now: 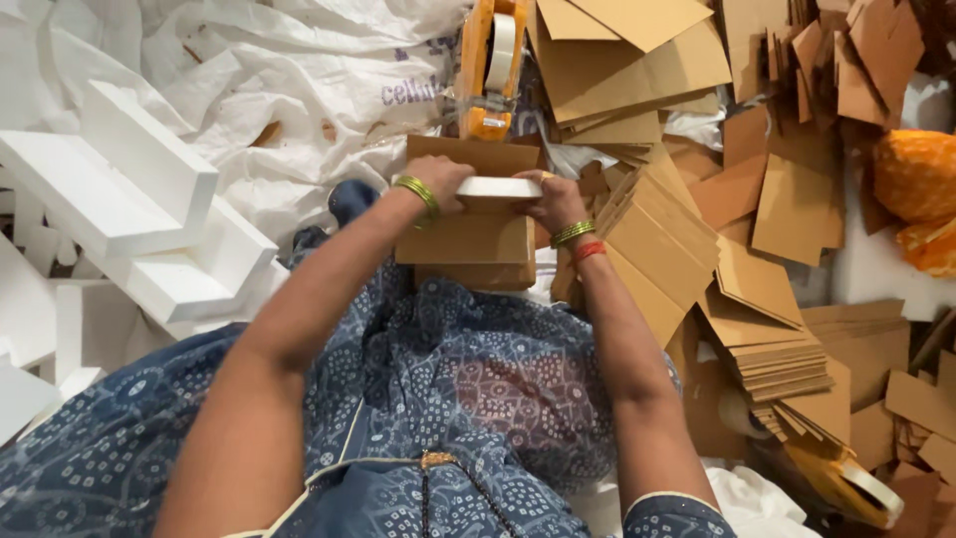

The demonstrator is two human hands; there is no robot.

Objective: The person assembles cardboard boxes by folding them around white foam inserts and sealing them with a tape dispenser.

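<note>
Blue patterned lap nearest, left hand and right hand both clamped on white foam piece atop cardboard box.

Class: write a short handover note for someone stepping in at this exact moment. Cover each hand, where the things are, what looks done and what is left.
Left hand: grips the left end of a flat white foam piece.
Right hand: grips its right end.
The foam piece sits on top of a small cardboard box held over the lap.
Orange tape dispenser lies just beyond the box; flat cardboard sheets are stacked to the right, white foam blocks to the left.
Done: foam placed at the box top.
Left: no tape shows on the box yet.
</note>
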